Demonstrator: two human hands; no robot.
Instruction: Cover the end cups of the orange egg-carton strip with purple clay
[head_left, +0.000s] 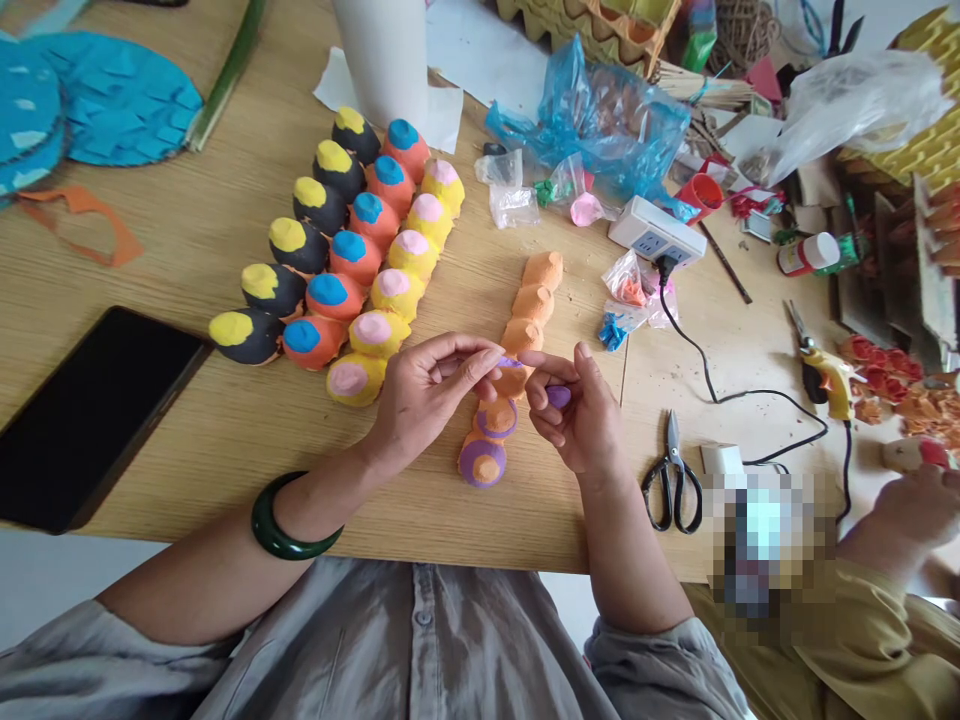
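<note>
An orange row of egg-carton cups (526, 335) runs across the table in front of me. Its nearest cup has a wide purple ring, the second a thin purple outline. My left hand (442, 385) pinches with thumb and index finger beside the third cup, at a small strip of purple clay (510, 362). My right hand (577, 405) has its index fingertip at the other side of that cup, while its curled lower fingers hold a purple clay lump (559, 396). Left of my hands lie rows of black, orange-red and yellow cups (375, 334) with coloured tops.
A black tablet (97, 415) lies at the left. Scissors (673, 475), a power strip (656, 232) with a cable, and a glue gun (829, 378) are at the right. A white cylinder (382, 60) stands behind. Another person's hand (911, 515) is at the far right.
</note>
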